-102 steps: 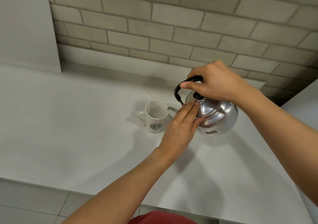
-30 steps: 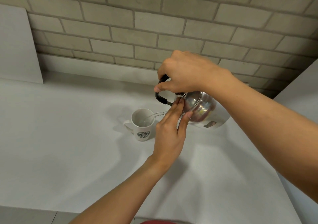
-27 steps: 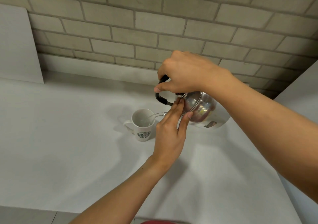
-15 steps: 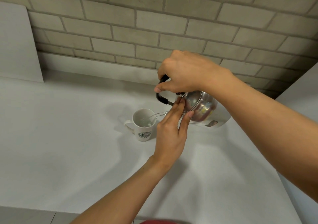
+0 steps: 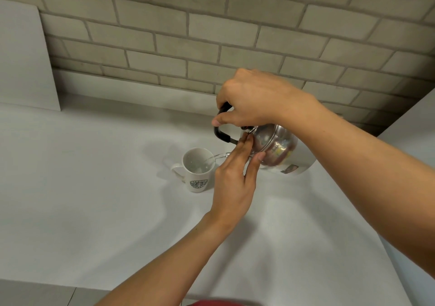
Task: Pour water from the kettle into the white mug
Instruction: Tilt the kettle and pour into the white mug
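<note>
A shiny steel kettle (image 5: 277, 148) with a black handle is lifted off the white counter (image 5: 94, 199) and tilted to the left. My right hand (image 5: 251, 98) is closed around that handle from above. My left hand (image 5: 233, 185) has its fingers flat, with the fingertips pressing on the kettle's lid. A thin stream of water (image 5: 217, 157) runs from the spout into the white mug (image 5: 197, 169). The mug stands upright on the counter just left of my left hand, its handle pointing left and a round green logo facing me. The spout is mostly hidden behind my left fingers.
A brick wall (image 5: 211, 35) rises behind the counter. A white board (image 5: 21, 58) leans against it at the far left. Another white surface (image 5: 419, 126) juts in at the right edge. The counter's front edge (image 5: 70, 284) runs along the bottom left.
Since 3.4 s ago the kettle has been lifted and tipped toward the mug, and water now flows. Over the last second the hands and kettle have barely moved.
</note>
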Motion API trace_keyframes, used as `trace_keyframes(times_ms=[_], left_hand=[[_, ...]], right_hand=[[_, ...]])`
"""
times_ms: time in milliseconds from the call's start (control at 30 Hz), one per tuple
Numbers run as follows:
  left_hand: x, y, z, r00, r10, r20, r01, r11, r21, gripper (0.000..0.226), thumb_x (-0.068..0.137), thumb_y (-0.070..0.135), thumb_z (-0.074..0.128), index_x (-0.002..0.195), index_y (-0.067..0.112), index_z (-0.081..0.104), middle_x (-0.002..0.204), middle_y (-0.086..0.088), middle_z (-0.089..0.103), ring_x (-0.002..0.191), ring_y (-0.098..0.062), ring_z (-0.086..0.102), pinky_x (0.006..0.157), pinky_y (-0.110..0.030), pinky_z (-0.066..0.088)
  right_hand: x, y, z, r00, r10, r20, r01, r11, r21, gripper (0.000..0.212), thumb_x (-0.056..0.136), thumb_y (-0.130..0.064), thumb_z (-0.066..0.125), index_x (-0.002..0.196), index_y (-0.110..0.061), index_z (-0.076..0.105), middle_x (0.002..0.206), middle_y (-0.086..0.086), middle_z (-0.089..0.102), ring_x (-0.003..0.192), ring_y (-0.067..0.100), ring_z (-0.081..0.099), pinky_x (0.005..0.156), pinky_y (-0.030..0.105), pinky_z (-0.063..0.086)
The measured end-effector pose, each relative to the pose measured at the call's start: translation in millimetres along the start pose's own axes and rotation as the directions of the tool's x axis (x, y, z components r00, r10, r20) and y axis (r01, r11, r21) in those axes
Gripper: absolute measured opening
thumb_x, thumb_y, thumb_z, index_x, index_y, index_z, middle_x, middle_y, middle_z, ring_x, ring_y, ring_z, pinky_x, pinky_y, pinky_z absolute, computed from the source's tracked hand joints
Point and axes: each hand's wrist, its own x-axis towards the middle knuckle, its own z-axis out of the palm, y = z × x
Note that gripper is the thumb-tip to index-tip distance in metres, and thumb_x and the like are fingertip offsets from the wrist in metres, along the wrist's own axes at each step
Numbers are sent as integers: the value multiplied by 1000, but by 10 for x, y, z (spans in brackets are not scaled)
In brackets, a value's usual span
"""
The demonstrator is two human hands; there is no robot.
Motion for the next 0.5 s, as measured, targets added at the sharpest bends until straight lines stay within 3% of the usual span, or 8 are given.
trace_keyframes(times_ms=[167,300,400,500], left_hand=[[-23,-16,-21,1000,-1,15,1,1000,4,42,101,23,63,141,10,58,137,-3,66,116,-24,68,98,-41,52],[-28,-20,-47,999,0,39,-1,1000,28,43,101,22,63,142,10,56,135,-5,67,117,-24,66,99,-33,49],[-21,-33,-84,997,13,80,-17,999,52,44,102,21,62,144,9,55,144,-6,60,131,-19,57,107,-26,43],[-12,-61,-134,990,35,139,-49,994,102,44,102,22,62,143,8,56,149,-5,55,142,-16,46,115,-24,36]], right_hand=[[-20,-6,28,1000,9,-3,-9,1000,4,48,90,-64,65,91,-17,77,70,-3,55,75,33,64,59,36,53],[-50,12,75,1000,14,-17,-14,999,31,49,90,-64,64,93,-17,78,77,3,66,76,31,65,64,41,56],[-122,70,129,997,35,-65,-29,995,94,47,91,-66,62,99,-22,78,84,4,72,80,28,64,69,43,57],[-242,157,214,988,76,-136,-51,983,176,49,92,-67,60,103,-23,79,74,1,70,72,23,61,68,44,56]])
